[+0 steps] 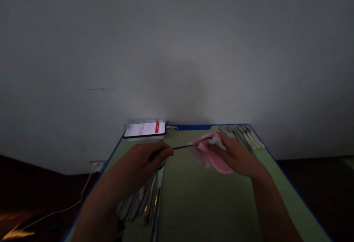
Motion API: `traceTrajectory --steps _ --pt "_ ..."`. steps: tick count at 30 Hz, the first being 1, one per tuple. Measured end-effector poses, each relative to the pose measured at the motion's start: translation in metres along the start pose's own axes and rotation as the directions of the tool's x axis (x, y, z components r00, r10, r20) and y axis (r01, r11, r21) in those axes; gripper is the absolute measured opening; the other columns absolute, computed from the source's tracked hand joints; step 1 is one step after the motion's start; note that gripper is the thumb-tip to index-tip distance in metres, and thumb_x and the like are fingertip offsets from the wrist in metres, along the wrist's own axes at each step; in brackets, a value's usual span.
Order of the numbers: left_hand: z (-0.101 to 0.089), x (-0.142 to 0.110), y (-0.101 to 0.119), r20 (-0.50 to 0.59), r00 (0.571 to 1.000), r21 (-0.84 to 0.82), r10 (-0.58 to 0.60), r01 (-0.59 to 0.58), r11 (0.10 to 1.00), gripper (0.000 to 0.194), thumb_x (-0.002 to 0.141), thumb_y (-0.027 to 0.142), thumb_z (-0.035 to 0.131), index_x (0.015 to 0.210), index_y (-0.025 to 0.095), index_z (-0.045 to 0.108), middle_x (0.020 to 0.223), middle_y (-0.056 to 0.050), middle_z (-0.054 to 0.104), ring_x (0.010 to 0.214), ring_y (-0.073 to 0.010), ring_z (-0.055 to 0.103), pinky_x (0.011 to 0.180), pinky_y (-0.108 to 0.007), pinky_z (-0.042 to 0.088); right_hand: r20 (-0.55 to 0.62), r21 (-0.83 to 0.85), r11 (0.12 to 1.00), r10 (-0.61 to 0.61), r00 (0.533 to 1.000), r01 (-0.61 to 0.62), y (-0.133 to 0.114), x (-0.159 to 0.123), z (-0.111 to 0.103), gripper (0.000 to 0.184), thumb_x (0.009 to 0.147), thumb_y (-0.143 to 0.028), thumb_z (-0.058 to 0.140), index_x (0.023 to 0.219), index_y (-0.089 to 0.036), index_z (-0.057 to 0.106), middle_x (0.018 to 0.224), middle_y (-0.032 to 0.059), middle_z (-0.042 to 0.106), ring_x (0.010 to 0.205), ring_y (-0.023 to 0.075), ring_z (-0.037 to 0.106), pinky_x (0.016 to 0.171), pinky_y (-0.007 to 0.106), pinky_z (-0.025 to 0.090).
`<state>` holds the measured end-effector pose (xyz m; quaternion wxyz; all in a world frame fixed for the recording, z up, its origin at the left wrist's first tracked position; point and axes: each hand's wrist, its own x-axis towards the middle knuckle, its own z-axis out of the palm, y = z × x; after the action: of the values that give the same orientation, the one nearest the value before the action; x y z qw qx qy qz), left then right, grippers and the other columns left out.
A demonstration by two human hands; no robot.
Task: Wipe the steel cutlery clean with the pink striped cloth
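Observation:
My left hand [149, 157] is closed around one end of a thin piece of cutlery [183, 147], held nearly level above the table. Its far end goes into a pink and white cloth [214, 157], so whether it is a spoon, fork or knife cannot be made out. My right hand [238, 155] grips the cloth, which is folded about that end and hangs down below the fingers. Below my left forearm lie several metal cutlery pieces [148, 207] side by side, partly hidden by the arm.
The green table [207, 205] has a blue edge and stands against a grey wall [177, 42]. A lit phone [145, 128] with a white cable [173, 128] rests at the back left. More cutlery [246, 137] lies in a row at the back right.

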<state>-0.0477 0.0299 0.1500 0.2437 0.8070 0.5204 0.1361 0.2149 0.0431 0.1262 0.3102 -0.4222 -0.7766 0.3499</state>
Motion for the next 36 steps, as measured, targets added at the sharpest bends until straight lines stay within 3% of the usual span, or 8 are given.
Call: traceTrajectory --steps 3,8,17,22,25,30,36 --pt "0.003 0.004 -0.002 -0.017 1.0 -0.018 0.003 -0.003 1.0 0.031 0.091 0.04 0.04 0.086 0.02 0.062 0.078 0.0 0.065 0.07 -0.0153 0.058 0.064 -0.025 0.041 0.092 -0.099 0.995 0.037 0.995 -0.028 -0.001 -0.004 -0.001 0.025 0.087 -0.04 0.045 0.098 -0.023 0.061 0.09 0.0028 0.068 0.084 0.0173 0.062 0.076 0.028 0.044" --pt "0.013 0.015 -0.002 -0.039 0.999 -0.066 0.034 -0.037 0.997 0.027 0.09 0.037 0.042 0.094 0.022 0.063 0.085 -0.001 0.067 0.075 -0.0154 0.06 0.068 -0.025 0.043 0.134 -0.222 0.971 0.119 0.984 -0.087 0.004 -0.008 -0.006 0.028 0.087 -0.042 0.044 0.096 -0.021 0.06 0.088 0.0041 0.068 0.078 0.017 0.062 0.07 0.027 0.043" --pt "0.025 0.028 -0.01 -0.046 0.999 -0.149 -0.005 -0.002 0.989 0.024 0.088 0.038 0.045 0.095 0.025 0.064 0.086 0.0 0.069 0.076 -0.0166 0.063 0.068 -0.027 0.046 0.145 -0.226 0.964 0.177 0.973 -0.142 0.002 -0.001 -0.003 0.027 0.087 -0.041 0.045 0.097 -0.022 0.063 0.085 0.0028 0.069 0.072 0.015 0.062 0.066 0.026 0.043" --pt "0.019 0.03 -0.033 -0.104 0.988 -0.234 -0.112 0.085 0.968 0.023 0.084 0.037 0.05 0.097 0.022 0.062 0.087 -0.001 0.068 0.072 -0.0155 0.063 0.064 -0.025 0.048 0.071 -0.195 0.967 0.18 0.981 -0.164 0.005 0.006 0.001 0.028 0.088 -0.039 0.044 0.106 -0.024 0.06 0.09 0.0022 0.068 0.078 0.0157 0.063 0.07 0.026 0.044" --pt "0.021 0.033 -0.039 -0.065 0.992 -0.265 -0.104 0.084 0.961 0.022 0.086 0.032 0.046 0.098 0.021 0.062 0.079 0.0 0.068 0.069 -0.0143 0.062 0.063 -0.024 0.047 0.052 -0.171 0.969 0.189 0.981 -0.178 0.007 0.007 0.0 0.031 0.088 -0.038 0.043 0.113 -0.025 0.057 0.088 0.0013 0.069 0.074 0.0147 0.063 0.068 0.025 0.045" --pt "0.032 0.035 -0.031 0.026 0.999 -0.334 -0.043 0.05 0.941 0.024 0.09 0.028 0.04 0.101 0.021 0.06 0.07 0.003 0.064 0.056 -0.0096 0.057 0.053 -0.019 0.043 -0.027 -0.105 0.971 0.212 0.977 -0.213 0.006 0.007 -0.003 0.03 0.089 -0.037 0.042 0.11 -0.026 0.059 0.097 0.002 0.068 0.081 0.0155 0.063 0.072 0.026 0.047" --pt "0.027 0.034 -0.018 0.015 0.994 -0.343 -0.11 0.108 0.933 0.02 0.089 0.033 0.043 0.096 0.02 0.057 0.068 0.003 0.063 0.05 -0.009 0.055 0.047 -0.019 0.042 -0.186 -0.033 0.981 0.181 0.966 -0.191 0.004 0.005 -0.003 0.028 0.088 -0.035 0.044 0.109 -0.027 0.06 0.102 0.0026 0.067 0.086 0.0178 0.062 0.073 0.029 0.047"
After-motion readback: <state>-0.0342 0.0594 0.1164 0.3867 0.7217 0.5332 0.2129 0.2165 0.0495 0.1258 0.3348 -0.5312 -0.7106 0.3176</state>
